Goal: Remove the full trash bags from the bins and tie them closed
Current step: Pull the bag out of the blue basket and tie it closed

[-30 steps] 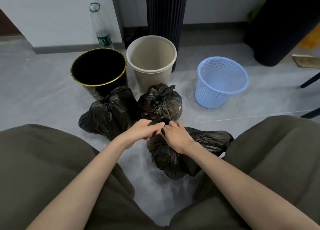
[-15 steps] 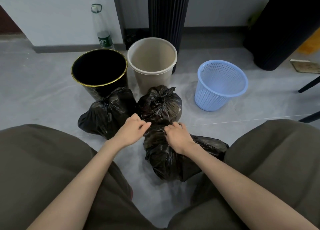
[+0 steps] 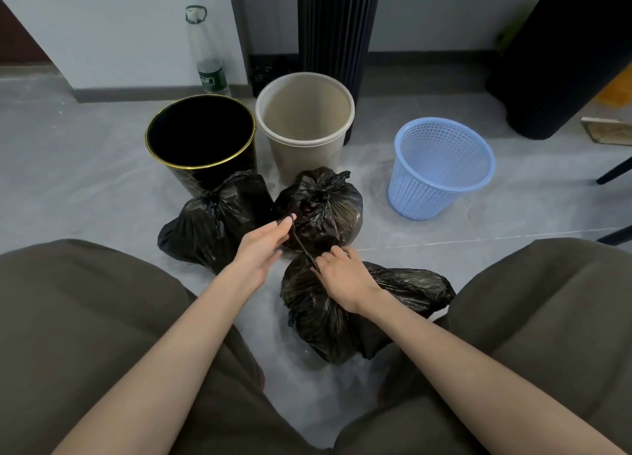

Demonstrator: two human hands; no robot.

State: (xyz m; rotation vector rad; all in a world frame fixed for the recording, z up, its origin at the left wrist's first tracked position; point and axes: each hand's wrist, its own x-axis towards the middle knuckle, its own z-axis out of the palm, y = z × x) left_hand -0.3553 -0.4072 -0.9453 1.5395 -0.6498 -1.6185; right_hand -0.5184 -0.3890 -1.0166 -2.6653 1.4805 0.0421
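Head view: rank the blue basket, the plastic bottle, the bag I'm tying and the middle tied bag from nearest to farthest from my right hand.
From the right hand:
1. Bag being tied, under the hand.
2. Middle tied bag, just beyond it.
3. Blue basket, off to the right.
4. Plastic bottle, far left by the wall.

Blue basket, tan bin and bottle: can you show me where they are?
blue basket (image 3: 424, 198): head view, on its slatted front wall.
tan bin (image 3: 304, 160): head view, on its front outer wall.
bottle (image 3: 212, 79): head view, on its green label.

Bare hands (image 3: 263, 246) and forearms (image 3: 178, 362); loose olive-brown trousers (image 3: 89, 317).
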